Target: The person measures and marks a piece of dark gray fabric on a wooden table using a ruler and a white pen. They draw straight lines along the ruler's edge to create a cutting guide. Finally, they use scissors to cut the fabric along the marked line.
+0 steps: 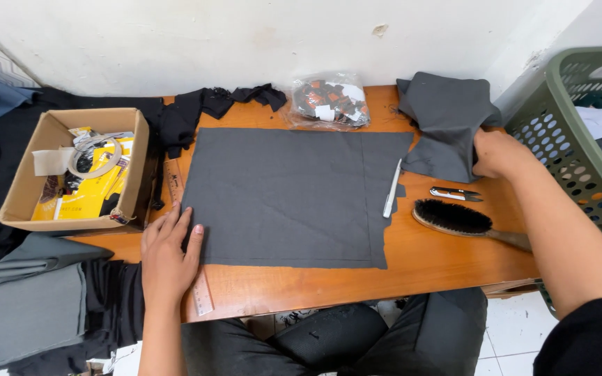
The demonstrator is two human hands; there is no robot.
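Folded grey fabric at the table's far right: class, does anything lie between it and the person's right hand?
Nothing visible does. The right hand already grips the edge of the folded grey fabric. The thread snips and brush lie nearer the person, clear of that grasp. The left hand rests flat on the spread grey cloth.

Sewing workshop: cut fabric (287, 195), thread snips (456, 194), ruler (201, 292).

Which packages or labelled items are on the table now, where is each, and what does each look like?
Cardboard box: left edge of the table, open, brown, rectangular, holding yellow packets and a tape roll.
Clear plastic bag: back centre by the wall, crumpled, filled with small black, orange and white tags.
No signs or screens visible.
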